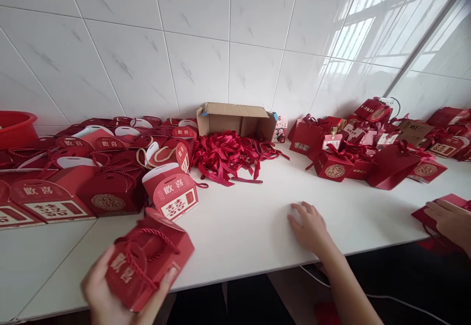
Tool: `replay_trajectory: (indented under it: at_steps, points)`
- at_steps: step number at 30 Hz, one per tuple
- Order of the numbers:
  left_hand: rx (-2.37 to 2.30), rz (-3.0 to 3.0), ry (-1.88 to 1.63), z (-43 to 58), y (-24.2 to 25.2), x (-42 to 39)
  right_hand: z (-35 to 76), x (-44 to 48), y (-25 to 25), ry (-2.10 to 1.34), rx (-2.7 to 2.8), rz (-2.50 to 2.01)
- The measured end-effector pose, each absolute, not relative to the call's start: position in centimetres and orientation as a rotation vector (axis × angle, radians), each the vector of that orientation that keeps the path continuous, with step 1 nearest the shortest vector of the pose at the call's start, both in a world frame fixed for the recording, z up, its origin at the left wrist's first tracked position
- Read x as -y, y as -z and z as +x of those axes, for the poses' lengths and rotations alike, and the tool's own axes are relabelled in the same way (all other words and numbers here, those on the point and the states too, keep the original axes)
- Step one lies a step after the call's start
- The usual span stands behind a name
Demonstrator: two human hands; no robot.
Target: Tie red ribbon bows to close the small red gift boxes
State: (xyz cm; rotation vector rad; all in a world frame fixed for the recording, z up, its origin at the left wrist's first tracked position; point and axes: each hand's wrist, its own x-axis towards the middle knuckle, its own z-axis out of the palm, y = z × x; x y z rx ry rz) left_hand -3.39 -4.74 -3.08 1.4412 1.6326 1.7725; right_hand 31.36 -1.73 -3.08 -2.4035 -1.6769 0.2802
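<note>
A red gift box with twisted cord handles and gold lettering is in my left hand, tilted above the table's front edge at the lower left. My fingers and thumb wrap round its sides. My right hand rests on the white tabletop, palm down with its fingers apart and nothing in it. Just behind the held box stands another red box with a rounded flap. A heap of red ribbons spills from an open cardboard box against the wall.
Rows of red boxes fill the left side, beside a red basin. More ribboned boxes are piled at the right. Another person's hand rests on a red box at the far right. A white cable hangs below the table.
</note>
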Motion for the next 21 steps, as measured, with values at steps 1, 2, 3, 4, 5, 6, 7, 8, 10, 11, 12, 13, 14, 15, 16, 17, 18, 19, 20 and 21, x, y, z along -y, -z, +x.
replay_trajectory:
  at_steps: [1, 2, 3, 4, 5, 6, 7, 8, 10, 11, 12, 13, 14, 15, 16, 17, 18, 19, 20, 21]
  points:
    - [-1.596, 1.436, -1.704, -2.6, 2.8, 5.2, 31.1, 1.3, 2.6, -0.308, 1.773, -2.347]
    - [-1.548, 1.437, -1.639, -1.9, 2.6, 5.4, 30.8, 0.7, 2.0, -0.336, 1.86, -2.289]
    - [-1.494, 1.451, -1.583, -1.3, 2.4, 5.5, 30.6, -0.1, 1.5, -0.363, 1.931, -2.242]
    - [-1.442, 1.48, -1.548, -0.9, 2.3, 5.4, 30.5, -1.2, 0.9, -0.384, 1.979, -2.212]
    - [-1.392, 1.518, -1.531, -0.5, 2.2, 5.2, 30.5, -2.6, 0.3, -0.394, 2.001, -2.198]
    - [-1.35, 1.559, -1.519, -0.2, 2.1, 4.9, 30.5, -4.1, -0.2, -0.394, 2.002, -2.195]
    - [-1.318, 1.596, -1.5, 0.0, 2.1, 4.5, 30.5, -5.7, -0.6, -0.381, 1.992, -2.183]
    - [-1.299, 1.624, -1.474, 0.2, 2.0, 4.3, 30.5, -7.4, -0.8, -0.356, 1.982, -2.152]
    - [-1.291, 1.652, -1.417, 0.5, 1.7, 3.8, 30.4, -10.5, -0.8, -0.301, 1.958, -2.073]
    - [-1.296, 1.657, -1.395, 0.5, 1.6, 3.7, 30.3, -11.7, -0.5, -0.282, 1.945, -2.031]
    - [-1.298, 1.659, -1.38, 0.6, 1.5, 3.7, 30.2, -12.7, 0.0, -0.271, 1.927, -1.994]
    - [-1.295, 1.66, -1.375, 0.6, 1.5, 3.6, 30.1, -13.5, 0.6, -0.263, 1.902, -1.96]
    - [-1.287, 1.666, -1.373, 0.6, 1.5, 3.6, 30.0, -14.1, 1.3, -0.257, 1.869, -1.928]
    - [-1.279, 1.679, -1.373, 0.6, 1.6, 3.6, 30.0, -14.5, 2.1, -0.253, 1.828, -1.896]
    - [-1.277, 1.708, -1.381, 0.6, 1.8, 3.6, 30.0, -14.7, 2.8, -0.245, 1.778, -1.861]
    - [-1.288, 1.757, -1.399, 0.6, 2.1, 3.5, 30.2, -14.8, 3.3, -0.234, 1.719, -1.822]
    - [-1.31, 1.822, -1.428, 0.6, 2.4, 3.5, 30.4, -14.9, 3.8, -0.216, 1.65, -1.779]
    - [-1.341, 1.895, -1.463, 0.6, 2.7, 3.4, 30.7, -15.0, 4.0, -0.193, 1.571, -1.732]
    - [-1.373, 1.969, -1.501, 0.5, 3.0, 3.3, 31.0, -15.0, 4.0, -0.163, 1.481, -1.681]
    - [-1.403, 2.035, -1.536, 0.5, 3.2, 3.3, 31.4, -15.0, 3.7, -0.127, 1.383, -1.626]
